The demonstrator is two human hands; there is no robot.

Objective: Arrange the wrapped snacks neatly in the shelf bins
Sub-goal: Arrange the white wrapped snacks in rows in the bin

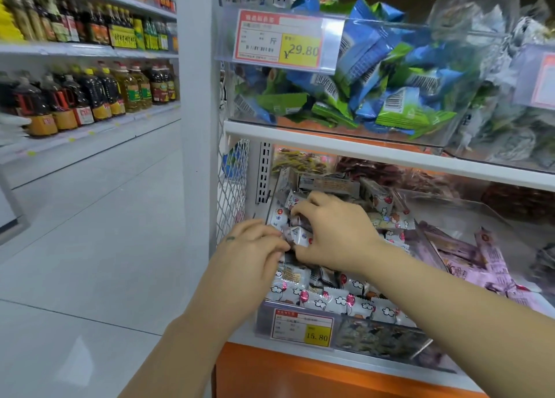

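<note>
- left hand (255, 247) and right hand (333, 232), fingers curled, pinch white wrapped snacks (297, 234) between them;
- lower price tag (316, 334), below the fingers, reads 15.80;
- upper price tag (298, 50), above them, reads ¥29.80

white shelf (375, 152) under clear snack bins (420, 121)

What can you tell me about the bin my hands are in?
It is a clear plastic bin on the lower shelf, beside the mesh side panel, filled with white wrapped snacks printed with red balloons and clouds. A price tag reading 15.80 fronts it. Your left hand and right hand reach in, pinching packets.
</note>
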